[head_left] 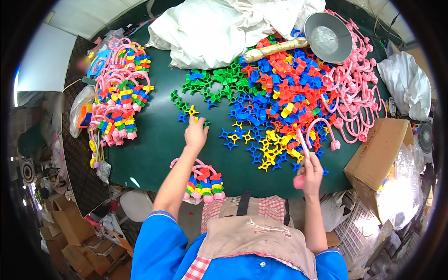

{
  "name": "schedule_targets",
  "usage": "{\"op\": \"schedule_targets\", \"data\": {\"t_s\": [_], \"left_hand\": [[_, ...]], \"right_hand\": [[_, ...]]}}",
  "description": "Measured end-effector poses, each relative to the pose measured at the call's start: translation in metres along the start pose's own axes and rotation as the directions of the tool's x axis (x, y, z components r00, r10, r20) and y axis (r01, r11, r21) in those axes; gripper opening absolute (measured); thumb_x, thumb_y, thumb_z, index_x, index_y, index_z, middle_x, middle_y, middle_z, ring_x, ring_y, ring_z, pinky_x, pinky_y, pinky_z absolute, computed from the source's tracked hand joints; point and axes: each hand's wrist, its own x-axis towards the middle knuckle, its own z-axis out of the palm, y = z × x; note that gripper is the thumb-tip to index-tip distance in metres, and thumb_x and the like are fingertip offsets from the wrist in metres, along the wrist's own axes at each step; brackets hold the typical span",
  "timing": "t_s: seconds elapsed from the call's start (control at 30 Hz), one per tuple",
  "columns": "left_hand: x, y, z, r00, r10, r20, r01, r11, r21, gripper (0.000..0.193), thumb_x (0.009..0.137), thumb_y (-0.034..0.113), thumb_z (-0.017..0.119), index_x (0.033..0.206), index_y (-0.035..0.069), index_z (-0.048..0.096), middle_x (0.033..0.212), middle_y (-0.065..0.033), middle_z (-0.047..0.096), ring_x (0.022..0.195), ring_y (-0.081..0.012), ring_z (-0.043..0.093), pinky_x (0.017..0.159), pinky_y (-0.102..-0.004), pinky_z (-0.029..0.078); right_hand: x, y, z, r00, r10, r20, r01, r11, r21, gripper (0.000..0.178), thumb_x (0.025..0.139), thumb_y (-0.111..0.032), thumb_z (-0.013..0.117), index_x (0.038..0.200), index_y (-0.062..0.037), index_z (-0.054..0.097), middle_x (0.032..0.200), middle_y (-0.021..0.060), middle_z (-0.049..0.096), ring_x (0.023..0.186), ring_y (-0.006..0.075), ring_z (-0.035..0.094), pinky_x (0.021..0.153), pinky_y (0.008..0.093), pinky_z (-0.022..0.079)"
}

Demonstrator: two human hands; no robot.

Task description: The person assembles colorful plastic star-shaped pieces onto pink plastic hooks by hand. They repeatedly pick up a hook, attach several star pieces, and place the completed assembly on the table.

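The right hand [311, 172] is clamping a pink tube [301, 138]. Left of the pile [298, 97], the left hand [196, 134], grip unclear, is hovering by a yellow piece [192, 110].

Printed on the brown cardboard box [373, 156], just beside the right end of the tabletop [161, 119]: a slanting line of small dark lettering along one panel. On the beige apron [238, 235], near reddish marks, too small to tell whether lettering or pattern. Elsewhere, nothing readable.
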Motion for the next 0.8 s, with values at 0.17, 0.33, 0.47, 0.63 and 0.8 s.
{"op": "schedule_targets", "data": {"t_s": [0.17, 0.33, 0.47, 0.63, 0.8], "left_hand": [[0.01, -0.015, 0.016, 0.982, 0.099, 0.162, -0.041, 0.944, -0.327, 0.03, 0.08, 0.008, 0.078, 0.109, 0.004, 0.071, 0.098, -0.0143, 0.069, 0.082, -0.0277, 0.072, 0.068, -0.0368, 0.061], [-0.049, 0.095, -0.004, 0.764, 0.099, 0.637, 0.645, -0.136, -0.752, 0.026, 0.089, 0.004, 0.072, 0.115, 0.0, 0.067, 0.107, -0.012, 0.072, 0.092, -0.0239, 0.074, 0.068, -0.0298, 0.064], [-0.067, 0.123, 0.021, 0.701, 0.185, 0.689, 0.658, -0.539, -0.525, 0.026, 0.094, 0.006, 0.067, 0.12, 0.005, 0.063, 0.112, -0.0095, 0.07, 0.103, -0.0236, 0.071, 0.075, -0.0297, 0.064], [-0.067, 0.159, 0.006, 0.581, 0.599, 0.552, 0.726, -0.073, -0.684, 0.057, 0.104, 0.03, 0.054, 0.153, 0.01, 0.035, 0.158, -0.0124, 0.035, 0.137, -0.0292, 0.047, 0.108, -0.0404, 0.044], [-0.019, 0.204, 0.068, 0.897, 0.443, -0.007, -0.405, 0.814, -0.416, 0.032, 0.087, 0.012, 0.065, 0.118, 0.007, 0.059, 0.114, -0.0188, 0.059, 0.104, -0.0383, 0.058, 0.09, -0.0467, 0.05]], "right_hand": [[0.02, -0.006, 0.04, 0.996, 0.084, 0.028, -0.089, 0.955, 0.284, 0.024, 0.106, -0.025, 0.049, 0.094, -0.0049, 0.056, 0.06, -0.0091, 0.031, 0.047, 0.0009, 0.026, 0.041, 0.0203, 0.019], [0.008, 0.001, 0.073, 0.981, 0.193, -0.022, -0.157, 0.852, 0.499, 0.036, 0.109, -0.034, 0.044, 0.079, -0.0133, 0.042, 0.058, -0.0071, 0.026, 0.043, 0.0033, 0.022, 0.038, 0.0217, 0.016], [-0.009, 0.016, 0.078, 0.949, 0.285, 0.133, -0.297, 0.669, 0.682, 0.041, 0.108, -0.044, 0.04, 0.078, -0.0157, 0.039, 0.056, -0.0068, 0.024, 0.042, 0.0048, 0.019, 0.038, 0.0223, 0.015], [-0.042, 0.065, 0.035, 0.58, 0.648, 0.494, -0.763, 0.219, 0.608, 0.046, 0.104, -0.053, 0.046, 0.071, -0.0211, 0.039, 0.054, -0.0086, 0.021, 0.041, 0.005, 0.017, 0.038, 0.0227, 0.013], [-0.057, 0.083, 0.002, 0.684, 0.647, 0.337, -0.565, 0.178, 0.806, 0.046, 0.103, -0.05, 0.048, 0.069, -0.0206, 0.041, 0.052, -0.0083, 0.021, 0.041, 0.0053, 0.016, 0.037, 0.0224, 0.013]]}}
